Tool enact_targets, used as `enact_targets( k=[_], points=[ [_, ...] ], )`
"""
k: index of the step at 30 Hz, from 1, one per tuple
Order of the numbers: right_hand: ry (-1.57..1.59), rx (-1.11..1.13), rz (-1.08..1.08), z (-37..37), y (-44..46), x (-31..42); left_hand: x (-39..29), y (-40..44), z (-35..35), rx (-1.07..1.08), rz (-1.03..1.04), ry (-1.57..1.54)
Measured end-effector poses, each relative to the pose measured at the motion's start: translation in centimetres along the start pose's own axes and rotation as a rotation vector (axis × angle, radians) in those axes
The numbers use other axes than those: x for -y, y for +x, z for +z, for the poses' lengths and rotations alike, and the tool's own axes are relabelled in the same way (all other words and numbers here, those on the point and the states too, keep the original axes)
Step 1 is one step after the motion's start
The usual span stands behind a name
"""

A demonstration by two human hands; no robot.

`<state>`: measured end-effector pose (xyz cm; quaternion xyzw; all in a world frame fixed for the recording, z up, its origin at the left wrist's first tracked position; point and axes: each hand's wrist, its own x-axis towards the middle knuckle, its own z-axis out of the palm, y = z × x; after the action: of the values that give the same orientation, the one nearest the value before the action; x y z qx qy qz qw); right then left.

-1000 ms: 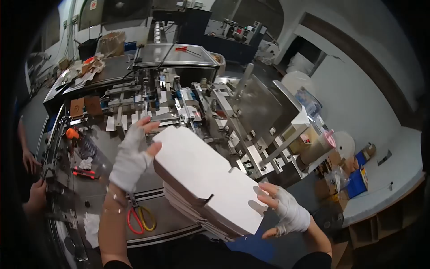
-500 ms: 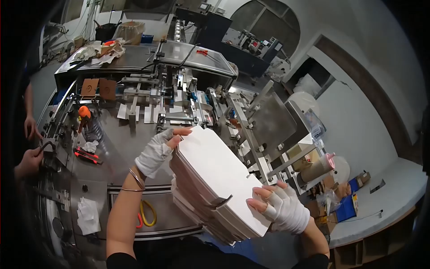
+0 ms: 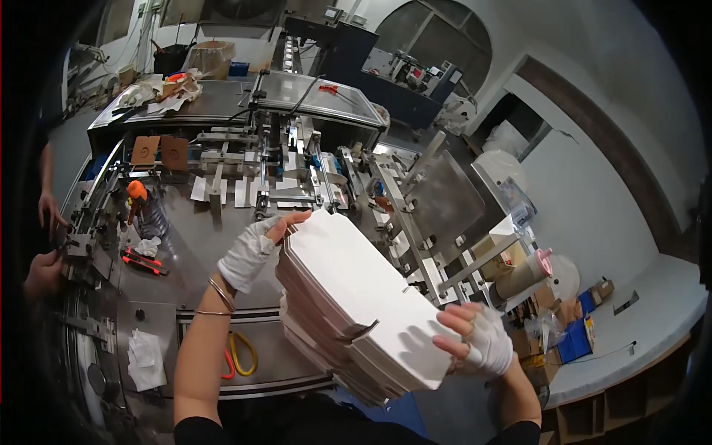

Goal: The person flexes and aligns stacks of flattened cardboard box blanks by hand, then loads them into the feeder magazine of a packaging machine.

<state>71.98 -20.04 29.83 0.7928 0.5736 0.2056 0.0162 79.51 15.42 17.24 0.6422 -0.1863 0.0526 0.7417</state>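
A thick stack of white card sheets (image 3: 363, 285) lies tilted in front of me, its layered edges facing my body. At its upper left corner, my left hand (image 3: 256, 248), in a white fingerless glove with a bangle at the wrist, grips the edge. My right hand (image 3: 478, 337), gloved the same way, is by the lower right end with fingers apart, casting a shadow on the top sheet. Below my left forearm lie scissors with red and yellow handles (image 3: 243, 354), partly hidden by the arm.
A machine with metal rails (image 3: 297, 170) stands behind the stack. On the metal table (image 3: 193, 274) are an orange-capped bottle (image 3: 138, 194), a red cutter (image 3: 144, 261) and white paper (image 3: 146, 360). Another person's hands (image 3: 46, 274) are at the left edge. A roll (image 3: 523, 276) stands right.
Since one second ago, my left hand has taken hold of the stack's corner. My right hand closed in on the lower right end, then opened slightly away. The view has shifted.
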Motion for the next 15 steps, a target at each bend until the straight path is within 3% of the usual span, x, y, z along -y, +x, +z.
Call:
enact_targets(
  k=[2,5,8,10,15],
  points=[
    [0.043,0.117,-0.004,-1.4,1.3,-0.6,0.1,0.2,0.0,0.01,-0.012,0.003],
    [0.025,0.083,-0.076,-2.0,1.7,-1.4,0.7,0.1,-0.3,-0.015,-0.017,0.024],
    [-0.159,-0.043,-0.182,-1.4,0.6,-0.2,0.5,0.1,0.0,-0.041,-0.015,0.011],
    [-0.037,-0.187,-0.284,0.0,-0.2,0.8,0.6,0.0,0.0,-0.036,-0.018,0.008],
    [0.176,-0.046,-0.028,2.3,0.9,0.2,0.7,0.3,-0.5,0.08,0.118,-0.016]
  ],
)
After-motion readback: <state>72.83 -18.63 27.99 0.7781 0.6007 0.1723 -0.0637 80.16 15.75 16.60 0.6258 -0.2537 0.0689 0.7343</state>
